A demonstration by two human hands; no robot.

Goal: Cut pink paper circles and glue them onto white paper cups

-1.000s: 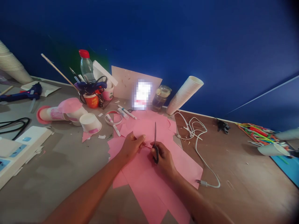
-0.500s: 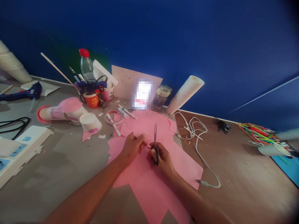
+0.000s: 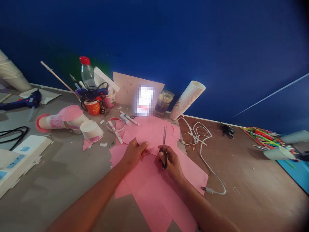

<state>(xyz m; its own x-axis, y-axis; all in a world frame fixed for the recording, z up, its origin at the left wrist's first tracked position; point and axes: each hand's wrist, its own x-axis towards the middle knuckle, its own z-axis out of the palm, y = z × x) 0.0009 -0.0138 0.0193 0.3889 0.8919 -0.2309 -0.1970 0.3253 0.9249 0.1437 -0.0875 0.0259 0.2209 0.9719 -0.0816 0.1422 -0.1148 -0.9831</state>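
Note:
Black-handled scissors (image 3: 164, 154) are gripped in my right hand (image 3: 174, 164), their blades pointing away from me and looking nearly together. My left hand (image 3: 134, 153) is closed, with the thumb pressed over the fingers on a piece of pink paper (image 3: 152, 149); its outline is hard to separate from the pink below. A short gap lies between the two hands. Under both of them, overlapping pink sheets (image 3: 151, 183) spread across the table, some with jagged cut edges.
Behind the sheets stand a blurred bright phone (image 3: 145, 100), a glass jar (image 3: 164, 101) and a leaning paper-cup stack (image 3: 188, 100). Markers (image 3: 129, 118) and a tape roll (image 3: 116, 124) lie left of them. A white cable (image 3: 201, 154) curls at right; a power strip (image 3: 24, 154) sits left.
My right hand with the scissors has moved slightly right, widening the gap to my left hand. The whole view has shifted a little.

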